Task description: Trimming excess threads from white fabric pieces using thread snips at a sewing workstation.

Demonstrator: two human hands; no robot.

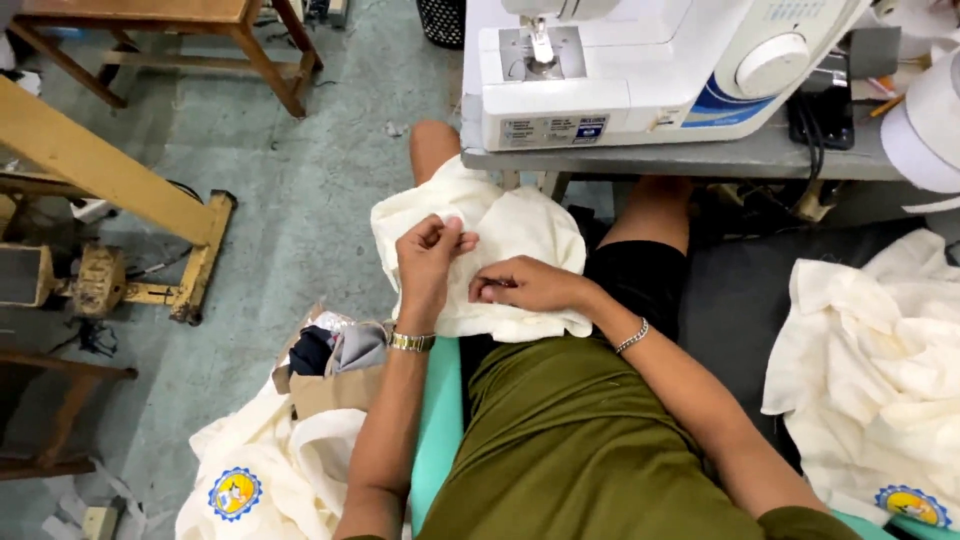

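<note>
A cream cloth (520, 240) lies bunched over my lap and left knee. My left hand (428, 262), with a gold watch on the wrist, pinches a fold of this cloth near its top. My right hand (525, 285), with a silver bracelet on the wrist, rests on the cloth just right of the left hand, fingers curled and pressed on the fabric. Whether it holds a small tool is too small to tell. A white sewing machine (640, 60) stands on a grey table (700, 155) just beyond my knees.
More cream cloth (880, 370) is piled on a dark surface at the right, and another pile with a round printed emblem (270, 470) lies on the floor at lower left beside a brown paper bag (335, 380). Wooden frames (110, 170) stand at the left.
</note>
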